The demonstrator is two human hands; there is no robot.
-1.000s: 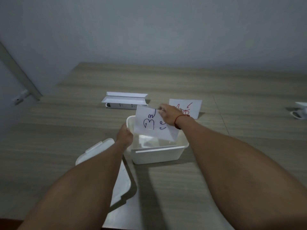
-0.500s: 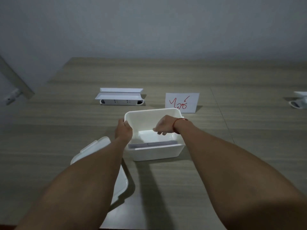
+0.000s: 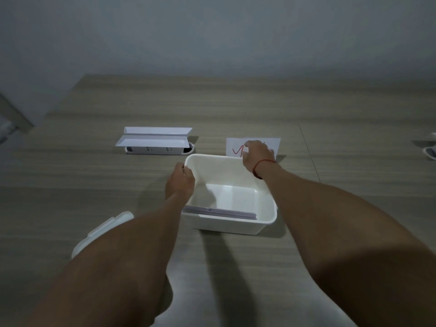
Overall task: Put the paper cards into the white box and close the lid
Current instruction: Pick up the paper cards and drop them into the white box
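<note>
So the white box (image 3: 236,197) sits open mid-bench, with a thin stack of paper cards (image 3: 221,213) already lying flat along its near wall. I can't count the stack, only the edges show. One more card (image 3: 271,143), red writing on it, lies on the bench (image 3: 236,107) just past the box's 1 o'clock corner. My right hand (image 3: 256,154) is over it, fingers curled down onto the paper, but I can't tell if that grip has actually pinched it yet. My left hand (image 3: 180,182) is wrapped shut around the box rim at 10 o'clock, I'd guess to stop the box sliding while I reach across it.

The lid (image 3: 103,232) is off, lying at 8 o'clock and half hidden under my left forearm. One folded white holder (image 3: 155,140) sits at 11 o'clock, looking empty. So: one loose card, one box, one lid.
</note>
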